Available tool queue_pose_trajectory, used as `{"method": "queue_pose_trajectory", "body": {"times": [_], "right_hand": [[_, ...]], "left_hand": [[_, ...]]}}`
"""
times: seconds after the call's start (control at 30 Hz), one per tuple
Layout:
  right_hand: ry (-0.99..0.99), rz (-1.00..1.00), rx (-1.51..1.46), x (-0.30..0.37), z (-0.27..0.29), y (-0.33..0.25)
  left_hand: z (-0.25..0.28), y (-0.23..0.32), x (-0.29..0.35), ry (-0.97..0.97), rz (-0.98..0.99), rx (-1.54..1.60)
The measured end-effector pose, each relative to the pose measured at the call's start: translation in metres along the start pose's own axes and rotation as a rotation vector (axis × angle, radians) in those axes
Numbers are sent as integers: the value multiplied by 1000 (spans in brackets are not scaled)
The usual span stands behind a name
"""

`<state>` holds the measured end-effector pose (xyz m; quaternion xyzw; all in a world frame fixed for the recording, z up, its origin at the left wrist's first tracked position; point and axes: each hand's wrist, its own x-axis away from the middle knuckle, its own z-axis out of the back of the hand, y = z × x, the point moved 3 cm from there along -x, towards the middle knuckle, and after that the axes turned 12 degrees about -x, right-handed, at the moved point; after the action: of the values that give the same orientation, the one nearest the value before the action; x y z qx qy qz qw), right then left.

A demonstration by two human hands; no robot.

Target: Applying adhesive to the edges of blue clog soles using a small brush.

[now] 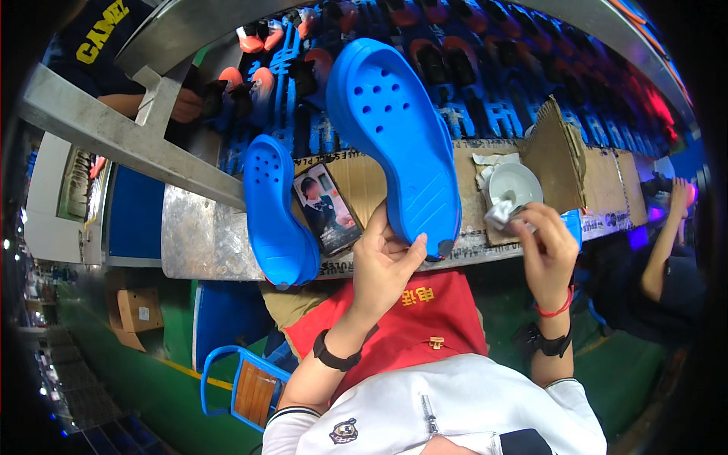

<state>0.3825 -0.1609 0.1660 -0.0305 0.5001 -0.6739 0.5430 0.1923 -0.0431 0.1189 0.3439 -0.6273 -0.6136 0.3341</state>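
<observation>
My left hand (387, 262) grips the heel end of a large blue shoe sole (417, 167), thumb on its face, and holds it raised with the toe pointing away. Round holes dot its toe part and grooves cross its heel. My right hand (550, 250) is closed in a pinch on a crumpled white cloth (500, 214), beside a white bowl (516, 184). Left of my left hand, a second blue sole (274, 216) lies on the bench near its edge. Between the two soles rests a phone (327, 208) with a lit picture.
The worn bench (199, 239) carries cardboard, with an upright cardboard flap (557, 152) behind the bowl. Beyond stand rows of shoes on blue holders (455, 72). A metal frame bar (129, 136) crosses the left. Other people's hands (186, 106) appear at both sides. A blue-framed chair (246, 387) stands lower left.
</observation>
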Motion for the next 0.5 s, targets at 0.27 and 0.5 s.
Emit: {"method": "queue_pose_trajectory", "body": {"times": [0.27,0.5], "right_hand": [[-170,94,-123,11,-25,-22],[-201,172,-90,11,-34,-24]], "left_hand": [[2,0,6,126,-115,-177],[0,8,10,125,-95,-237]]}}
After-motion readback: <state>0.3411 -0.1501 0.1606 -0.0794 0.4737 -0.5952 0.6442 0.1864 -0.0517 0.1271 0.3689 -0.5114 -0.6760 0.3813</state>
